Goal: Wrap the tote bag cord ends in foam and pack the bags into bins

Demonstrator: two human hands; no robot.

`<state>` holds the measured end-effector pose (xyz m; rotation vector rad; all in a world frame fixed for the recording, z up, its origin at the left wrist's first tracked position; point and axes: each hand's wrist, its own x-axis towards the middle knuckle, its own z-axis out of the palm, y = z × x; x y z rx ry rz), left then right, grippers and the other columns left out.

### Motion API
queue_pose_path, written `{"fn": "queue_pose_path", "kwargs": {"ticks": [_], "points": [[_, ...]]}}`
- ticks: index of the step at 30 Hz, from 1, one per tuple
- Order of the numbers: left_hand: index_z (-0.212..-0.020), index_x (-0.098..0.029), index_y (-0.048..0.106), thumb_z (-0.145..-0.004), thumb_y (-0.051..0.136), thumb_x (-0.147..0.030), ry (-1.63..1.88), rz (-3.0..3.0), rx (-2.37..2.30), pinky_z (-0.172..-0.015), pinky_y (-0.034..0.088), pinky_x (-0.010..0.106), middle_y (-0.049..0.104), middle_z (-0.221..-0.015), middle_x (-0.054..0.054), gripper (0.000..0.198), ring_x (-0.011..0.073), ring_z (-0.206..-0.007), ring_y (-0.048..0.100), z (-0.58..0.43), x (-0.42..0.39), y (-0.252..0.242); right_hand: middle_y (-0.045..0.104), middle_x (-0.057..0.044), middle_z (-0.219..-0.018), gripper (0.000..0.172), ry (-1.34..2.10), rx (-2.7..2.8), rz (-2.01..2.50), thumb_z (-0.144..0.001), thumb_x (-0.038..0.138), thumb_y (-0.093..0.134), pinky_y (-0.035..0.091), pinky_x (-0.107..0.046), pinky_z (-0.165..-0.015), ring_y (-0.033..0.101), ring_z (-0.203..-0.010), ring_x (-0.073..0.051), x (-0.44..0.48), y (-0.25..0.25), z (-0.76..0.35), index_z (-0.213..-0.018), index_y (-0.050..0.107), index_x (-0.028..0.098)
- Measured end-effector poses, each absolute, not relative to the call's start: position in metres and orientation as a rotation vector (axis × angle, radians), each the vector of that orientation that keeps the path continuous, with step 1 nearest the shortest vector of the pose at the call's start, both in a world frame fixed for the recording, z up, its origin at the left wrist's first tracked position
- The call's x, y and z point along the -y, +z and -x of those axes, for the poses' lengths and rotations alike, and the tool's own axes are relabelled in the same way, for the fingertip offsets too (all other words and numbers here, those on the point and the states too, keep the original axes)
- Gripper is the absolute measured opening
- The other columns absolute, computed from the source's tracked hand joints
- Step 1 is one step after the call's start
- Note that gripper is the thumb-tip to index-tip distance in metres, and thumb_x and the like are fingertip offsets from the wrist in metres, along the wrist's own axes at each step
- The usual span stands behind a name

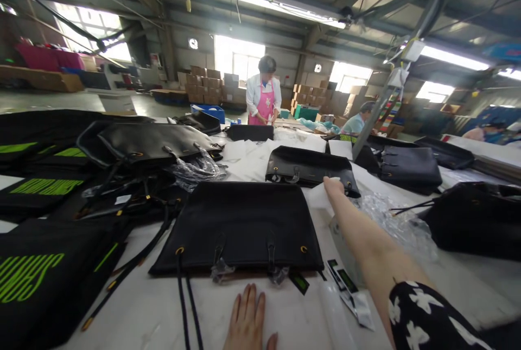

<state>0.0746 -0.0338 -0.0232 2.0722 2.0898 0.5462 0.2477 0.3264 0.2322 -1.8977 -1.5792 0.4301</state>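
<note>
A black handbag (pixel 248 220) lies flat in front of me, with gold eyelets, two handle loops partly wrapped in clear plastic, and dark cords trailing from its left eyelet. My left hand (pixel 246 322) rests palm down on the table just below its near edge, fingers stretched out, holding nothing. Farther off, my right hand (pixel 334 187) reaches forward beside a second black bag (pixel 309 165). Its fingers look closed on a white sheet (pixel 319 198), though the fingertips are small and partly hidden. A black tag with green print (pixel 300 283) pokes out under the near bag's right corner.
Black dust bags with green lettering (pixel 30 277) are stacked at left, beside more handbags (pixel 150 141) and corded straps. Crumpled clear plastic (pixel 394 220) and small packets (pixel 358 306) lie at right. A metal post (pixel 376 116) rises beyond. A co-worker in a pink apron (pixel 265 100) stands across the table.
</note>
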Motion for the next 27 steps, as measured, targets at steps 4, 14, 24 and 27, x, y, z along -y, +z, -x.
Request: {"fn": "queue_pose_path", "kwargs": {"ticks": [4, 14, 24, 27], "points": [[-0.143, -0.015, 0.043, -0.086, 0.050, -0.046, 0.582, -2.091, -2.097, -0.116, 0.028, 0.050, 0.028, -0.152, 0.018, 0.065, 0.0347, -0.142, 0.026, -0.077, 0.038, -0.022, 0.067, -0.017, -0.093, 0.028, 0.278, 1.739, 1.851, -0.084, 0.035, 0.060, 0.045, -0.035, -0.083, 0.061, -0.099, -0.030, -0.305, 0.276, -0.280, -0.078, 0.068, 0.008], [-0.137, -0.008, 0.049, -0.077, 0.059, -0.049, 0.999, -1.580, -1.799, -0.119, 0.012, 0.053, 0.029, -0.153, 0.020, 0.074, 0.0347, -0.145, 0.017, -0.084, 0.049, 0.020, 0.069, -0.009, -0.088, 0.045, 0.903, 1.909, 1.004, -0.077, 0.053, 0.059, 0.048, -0.031, -0.064, 0.061, -0.073, -0.023, -0.120, 0.247, -0.338, -0.097, 0.067, 0.014], [-0.115, -0.009, 0.064, -0.068, 0.058, -0.079, 1.615, -0.383, -0.575, -0.092, 0.049, 0.047, 0.069, -0.104, 0.018, 0.084, 0.0338, -0.103, 0.064, -0.047, 0.149, 0.118, 0.070, -0.008, -0.088, 0.056, 1.657, 2.126, 0.766, -0.071, 0.065, 0.064, 0.048, -0.029, -0.062, 0.061, -0.072, -0.020, -0.042, 0.139, -0.253, -0.095, 0.068, 0.015], [-0.106, -0.011, 0.067, -0.060, 0.084, -0.048, 1.757, -0.338, -0.943, -0.082, 0.053, 0.037, 0.071, -0.097, 0.015, 0.062, 0.0266, -0.086, 0.068, -0.048, 0.182, 0.102, 0.067, -0.003, -0.079, 0.049, 1.606, 2.208, 0.677, -0.073, 0.064, 0.061, 0.043, -0.025, -0.055, 0.056, -0.065, -0.016, -0.035, 0.142, -0.226, -0.087, 0.065, 0.018]]}}
